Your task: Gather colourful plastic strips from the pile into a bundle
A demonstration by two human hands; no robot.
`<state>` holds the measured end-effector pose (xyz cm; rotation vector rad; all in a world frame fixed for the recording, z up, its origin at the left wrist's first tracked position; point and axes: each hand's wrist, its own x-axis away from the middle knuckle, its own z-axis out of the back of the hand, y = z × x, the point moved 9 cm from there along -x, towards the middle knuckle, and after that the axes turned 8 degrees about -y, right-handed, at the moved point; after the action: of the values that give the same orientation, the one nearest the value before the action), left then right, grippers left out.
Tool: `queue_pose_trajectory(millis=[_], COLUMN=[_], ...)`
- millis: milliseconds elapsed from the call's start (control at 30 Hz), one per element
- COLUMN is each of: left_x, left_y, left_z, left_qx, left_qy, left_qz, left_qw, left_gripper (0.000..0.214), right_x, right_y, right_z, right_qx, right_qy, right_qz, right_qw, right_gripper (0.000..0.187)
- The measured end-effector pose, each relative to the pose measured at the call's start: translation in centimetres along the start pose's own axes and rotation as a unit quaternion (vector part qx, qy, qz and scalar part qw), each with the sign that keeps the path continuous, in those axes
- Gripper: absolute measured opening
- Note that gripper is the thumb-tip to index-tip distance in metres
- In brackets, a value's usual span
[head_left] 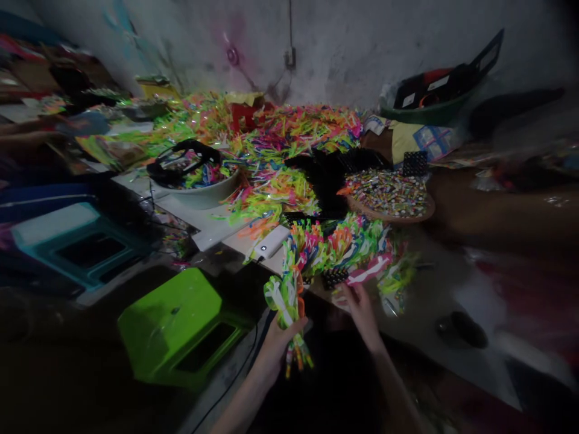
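Observation:
My left hand (pixel 278 343) is closed round a bunch of bright plastic toy sticks (pixel 287 301), their green and pink tops upward and their stems hanging below my fist. To the right, my right hand (pixel 357 307) reaches toward a black grid tray (pixel 337 277) that stands filled with several more of these coloured sticks (pixel 344 241). Its fingers are curled at the tray's near edge, and what they grip is blurred. A big heap of neon loose pieces (pixel 280 157) lies behind.
A round tray of small batteries (pixel 389 196) sits at right. A white bowl (pixel 199 193) with coloured pieces and a black handle is at left. A green stool (pixel 176 325) and a teal stool (pixel 76 241) stand lower left. A white power bank (pixel 271 241) lies near the tray.

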<state>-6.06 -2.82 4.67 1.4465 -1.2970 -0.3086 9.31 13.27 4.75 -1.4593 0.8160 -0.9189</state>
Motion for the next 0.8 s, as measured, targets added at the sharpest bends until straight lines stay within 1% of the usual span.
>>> queue_pose_trajectory(millis=[67,167,300,400,533,600,700,733,800], left_x=[-0.2,-0.3,-0.2,-0.3,-0.6,-0.7,-0.5,-0.3,0.0], left_y=[-0.5,-0.5,0.0,-0.1,-0.5,-0.5,-0.3,-0.1,0.5], left_z=[0.0,0.0,0.5,1.0,1.6,1.4,1.0,0.9,0.7], left_qx=[0.006,0.022,0.022,0.006,0.005,0.003,0.001,0.007,0.022], left_qy=[-0.009,-0.009,0.022,0.024,0.029,0.021,0.023,0.027,0.032], left_qz=[0.013,0.015,0.003,0.007,0.006,0.006,0.014,0.012,0.006], left_qw=[1.0,1.0,1.0,1.0,1.0,1.0,1.0,1.0,0.999], left_gripper=[0.042,0.045,0.046,0.043,0.042,0.041,0.041,0.042,0.043], right_x=[-1.7,-3.4,-4.4,-4.7,-4.6,-4.5,-4.4,-4.4,-4.7], right_y=[0.7,1.8,3.2,3.6,2.9,2.0,0.7,0.5,0.6], right_z=[0.2,-0.4,-0.9,-0.7,-0.6,-1.2,-2.7,-3.1,-3.2], right_qx=[-0.009,-0.005,0.019,0.09,0.247,0.303,0.373,0.39,0.399], right_qy=[0.021,0.031,0.039,0.038,0.05,0.057,0.057,0.059,0.063], right_qz=[0.01,0.013,0.011,0.01,0.014,0.04,0.086,0.089,0.073], right_qw=[1.0,0.999,0.999,0.995,0.968,0.95,0.922,0.915,0.912], right_gripper=[0.041,0.044,0.045,0.044,0.044,0.042,0.036,0.034,0.034])
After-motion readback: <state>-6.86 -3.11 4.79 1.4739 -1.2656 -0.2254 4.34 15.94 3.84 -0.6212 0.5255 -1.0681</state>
